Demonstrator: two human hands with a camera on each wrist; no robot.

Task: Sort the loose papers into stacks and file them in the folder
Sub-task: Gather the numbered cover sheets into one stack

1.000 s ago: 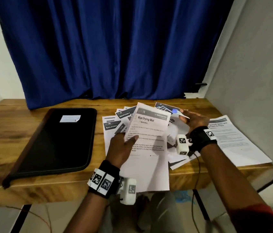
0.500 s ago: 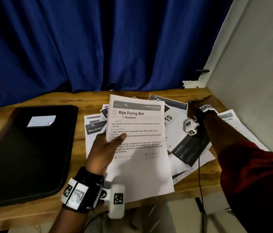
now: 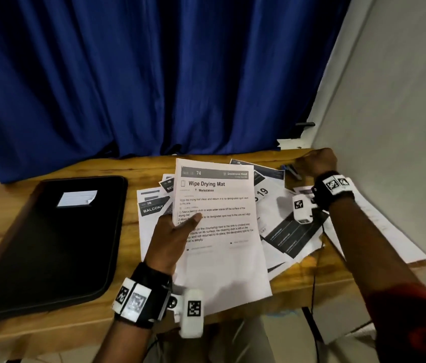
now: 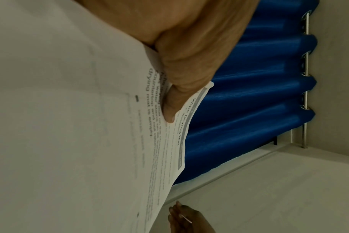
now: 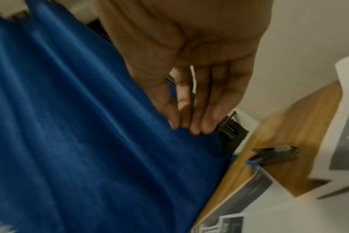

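Note:
My left hand (image 3: 172,231) grips a thin stack of white sheets (image 3: 219,231) headed "Wipe Drying Mat", thumb on top, lifted over the loose papers (image 3: 285,226) spread across the table. In the left wrist view the thumb (image 4: 179,94) presses on the sheets (image 4: 70,126). The shut black folder (image 3: 49,244) lies flat to the left, a white label (image 3: 77,198) on its cover. My right hand (image 3: 316,161) hovers at the table's far right corner; its fingers (image 5: 189,123) point down, straight and close together, with nothing in them. A small dark and blue item (image 3: 289,171) lies on the table just below it (image 5: 275,155).
A blue curtain (image 3: 154,74) hangs behind the wooden table (image 3: 10,334). A pale wall (image 3: 403,100) closes in the right side. Another printed sheet (image 3: 390,237) lies under my right forearm and overhangs the table's front right edge. A "BALCONY" sheet (image 3: 153,208) lies beside the folder.
My right hand has moved from the top of the pile to the far right corner, and the blue item it carried now lies on the table. My left hand keeps the same sheets.

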